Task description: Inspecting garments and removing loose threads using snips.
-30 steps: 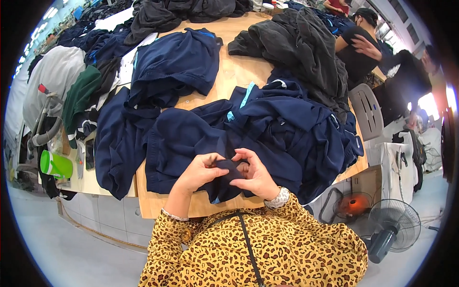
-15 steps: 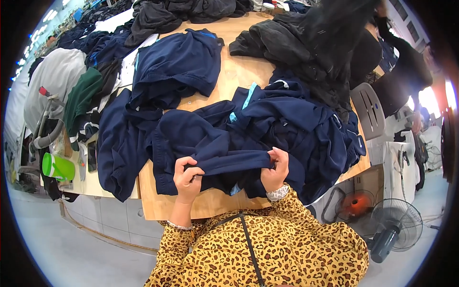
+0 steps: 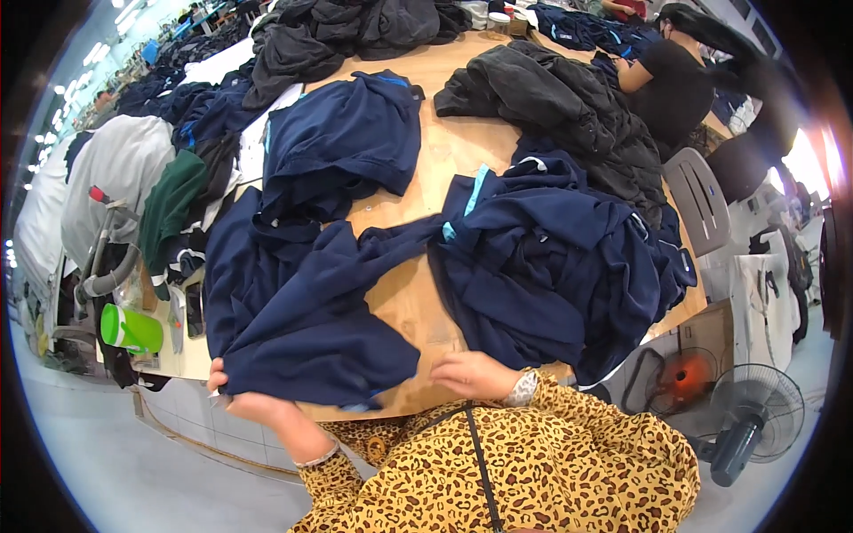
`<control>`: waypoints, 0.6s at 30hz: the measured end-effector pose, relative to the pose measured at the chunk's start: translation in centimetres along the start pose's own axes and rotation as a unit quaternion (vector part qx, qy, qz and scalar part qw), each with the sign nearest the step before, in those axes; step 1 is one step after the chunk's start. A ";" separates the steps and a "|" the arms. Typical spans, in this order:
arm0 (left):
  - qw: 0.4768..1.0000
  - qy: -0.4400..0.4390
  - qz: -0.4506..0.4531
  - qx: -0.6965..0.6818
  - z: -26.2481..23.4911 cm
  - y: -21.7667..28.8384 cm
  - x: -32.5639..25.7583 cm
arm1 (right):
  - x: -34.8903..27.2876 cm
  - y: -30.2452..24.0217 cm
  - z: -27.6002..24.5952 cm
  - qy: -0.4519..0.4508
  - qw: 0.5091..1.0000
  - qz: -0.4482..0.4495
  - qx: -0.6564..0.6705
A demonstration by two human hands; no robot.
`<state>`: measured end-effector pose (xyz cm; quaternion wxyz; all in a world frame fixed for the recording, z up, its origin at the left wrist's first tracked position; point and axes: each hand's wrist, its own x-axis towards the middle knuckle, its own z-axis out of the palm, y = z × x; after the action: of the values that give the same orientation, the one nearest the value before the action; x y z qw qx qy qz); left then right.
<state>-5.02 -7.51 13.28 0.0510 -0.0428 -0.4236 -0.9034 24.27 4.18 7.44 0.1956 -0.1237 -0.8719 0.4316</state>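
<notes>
My left hand (image 3: pixel 251 405) is closed on the lower left edge of a navy garment (image 3: pixel 311 329), which is stretched out flat towards the left side of the table. A small pale bit shows at the fingers, too small to name. My right hand (image 3: pixel 475 375) hovers near the table's front edge, its fingers loosely extended and nothing seen in them. Beside it on the right lies a heap of navy garments (image 3: pixel 551 258) with light blue trim strips. Behind the held piece, another navy garment (image 3: pixel 342 133) is laid on the wooden table (image 3: pixel 404 293).
Dark grey clothing (image 3: pixel 542 93) is piled at the back right, with more black clothing (image 3: pixel 346 35) at the far edge. On the left are a green plastic container (image 3: pixel 131 329) and a phone (image 3: pixel 195 309). A fan (image 3: pixel 751 417) stands right; a co-worker (image 3: pixel 671 84) sits beyond.
The navy garment has gone from between both hands to the left, pulled by my left hand. My right hand has let go and sits lower, left of its former spot.
</notes>
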 end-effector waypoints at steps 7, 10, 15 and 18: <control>0.981 0.018 0.051 0.187 -3.6 0.1 1.7 | 6.0 7.9 -3.1 0.184 0.975 0.093 -0.084; 0.987 -0.024 -0.006 0.161 -4.7 -0.2 0.9 | 9.3 10.4 -3.6 0.158 0.970 0.079 -0.164; 0.967 -0.025 -0.096 0.234 -4.7 0.3 0.8 | 12.4 13.3 -3.4 0.095 0.934 0.103 -0.328; 0.954 -0.033 -0.087 0.285 -4.8 0.4 1.2 | 13.4 12.9 -4.1 0.040 0.932 0.125 -0.337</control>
<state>-6.33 -11.54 10.63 -0.0316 -0.0188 -0.6670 -0.7442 14.73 19.93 2.54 0.1219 -0.3073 -0.9351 0.1277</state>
